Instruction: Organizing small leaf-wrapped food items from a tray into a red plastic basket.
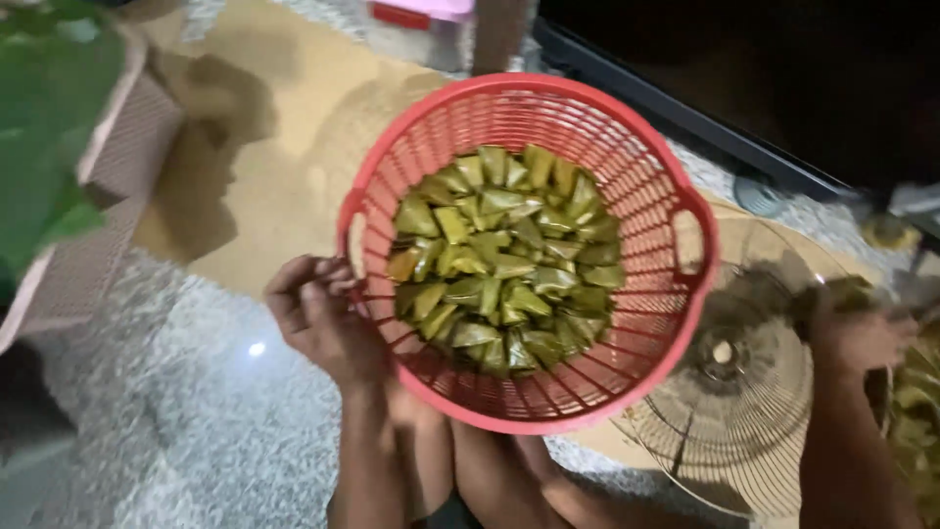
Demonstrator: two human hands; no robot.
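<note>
A round red plastic basket [627,147] sits in front of me, holding several green leaf-wrapped parcels [504,260] piled in its bottom. My left hand [318,313] is at the basket's left side, fingers curled against its rim by the left handle slot. My right hand [857,328] reaches out to the right, blurred, closed around what looks like a green leaf parcel [850,290] above a wire fan guard. My legs show under the basket at the bottom edge.
A round wire fan guard [734,411] lies on the floor to the right of the basket. A pink woven basket [117,157] and blurred green leaves [44,127] are at the left. More green parcels [916,402] sit at the far right. A dark frame [685,118] runs along the back.
</note>
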